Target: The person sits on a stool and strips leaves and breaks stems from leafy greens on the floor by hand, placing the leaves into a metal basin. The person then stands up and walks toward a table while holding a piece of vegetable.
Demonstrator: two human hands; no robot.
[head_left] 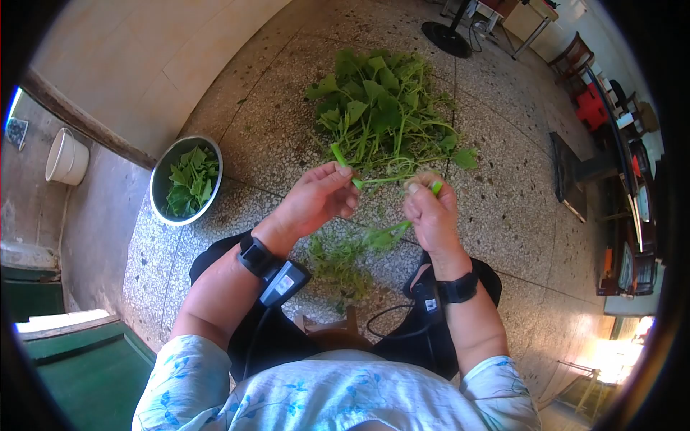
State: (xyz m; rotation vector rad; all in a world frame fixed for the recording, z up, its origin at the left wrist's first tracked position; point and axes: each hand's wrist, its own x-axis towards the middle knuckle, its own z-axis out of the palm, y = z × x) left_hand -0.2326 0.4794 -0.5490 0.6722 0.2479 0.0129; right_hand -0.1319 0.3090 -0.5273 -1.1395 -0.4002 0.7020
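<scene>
My left hand pinches a short green stem between thumb and fingers. Facing it, my right hand is closed around another piece of green vine stem, whose lower end hangs below the fist. A thin strand stretches between the two hands. Just beyond them, a heap of leafy vines lies on the speckled floor. Below my hands, between my knees, is a smaller scatter of thin green trimmings.
To the left stands a metal bowl with picked leaves inside. A white bucket is farther left, past the wall edge. A round black stand base is at the back; chairs line the right. Cables hang from both wrist straps.
</scene>
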